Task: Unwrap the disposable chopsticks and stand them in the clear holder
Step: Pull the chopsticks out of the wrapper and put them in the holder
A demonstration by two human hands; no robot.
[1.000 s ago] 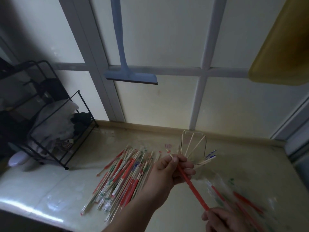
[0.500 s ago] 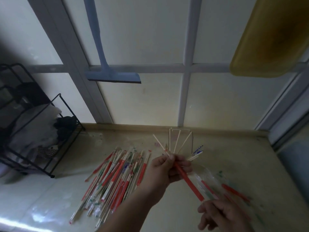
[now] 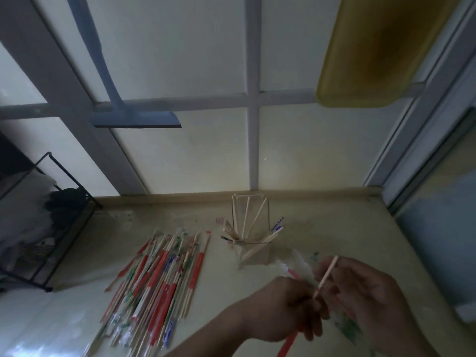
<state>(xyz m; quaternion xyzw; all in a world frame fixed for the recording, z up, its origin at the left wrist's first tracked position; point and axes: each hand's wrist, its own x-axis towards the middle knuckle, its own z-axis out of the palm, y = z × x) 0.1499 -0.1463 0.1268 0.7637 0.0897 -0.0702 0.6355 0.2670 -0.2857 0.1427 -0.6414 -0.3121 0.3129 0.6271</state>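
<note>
Both hands have come together low and near: the left hand (image 3: 291,309) grips the red wrapper (image 3: 288,343), the right hand (image 3: 365,292) pinches the bared chopstick (image 3: 325,276). Unwrapping is underway; the clear holder (image 3: 253,228) waits beyond.

Home utility corner: squeegee (image 3: 134,117) on frosted window (image 3: 180,60), black wire rack (image 3: 64,202), stone counter (image 3: 334,228).

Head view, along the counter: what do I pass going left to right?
Black wire rack → pile of wrapped chopsticks → clear holder → left hand → right hand holding a bare chopstick.
</note>
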